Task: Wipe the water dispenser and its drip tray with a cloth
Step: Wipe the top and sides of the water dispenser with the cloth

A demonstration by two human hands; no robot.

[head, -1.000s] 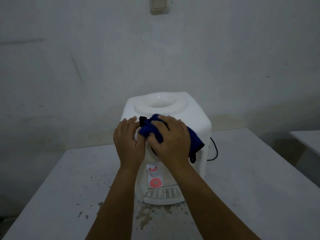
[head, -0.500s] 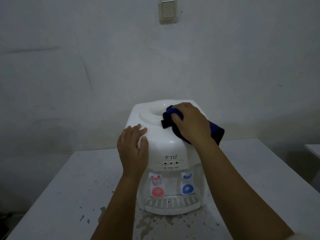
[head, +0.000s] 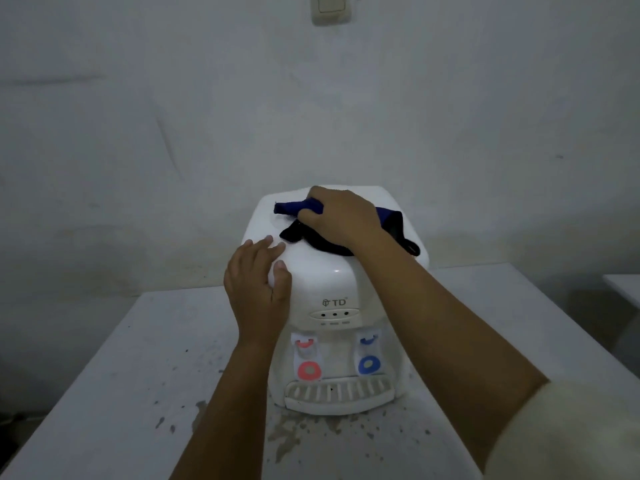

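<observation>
My left hand [head: 256, 292] rests flat-fingered on the near-left shoulder of the white plastic water dispenser [head: 332, 296], bracing it. Right of it, on the dispenser's top, my right hand [head: 341, 216] grips the bunched blue cloth [head: 294, 207]; I should press evenly, wiping overlapping passes.

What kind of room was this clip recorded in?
Probably a plain utility or back room, though that is not certain: a bare plastered wall with a switch plate, and a stained white table carrying a tabletop water dispenser that is being wiped with a blue cloth.
</observation>
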